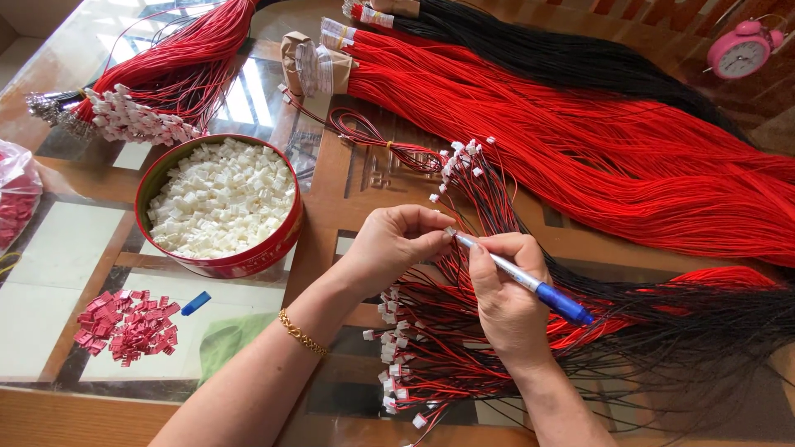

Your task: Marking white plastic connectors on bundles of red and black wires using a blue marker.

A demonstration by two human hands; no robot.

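My left hand (396, 242) pinches a small white connector (450, 233) between thumb and fingers, with thin wires trailing from it. My right hand (507, 291) grips a blue and silver pen (530, 281), and the pen's tip touches the connector. Both hands hover over a heap of red and black wires with white connectors (431, 348) on their ends. A gold bracelet (300, 333) circles my left wrist.
A round red tin (248, 258) full of white connector housings stands left of my hands. A pile of small red parts (124, 324) and a blue pen cap (196, 303) lie at front left. Large red wire bundles (580, 141), black wires (563, 50) and a pink alarm clock (741, 50) lie behind.
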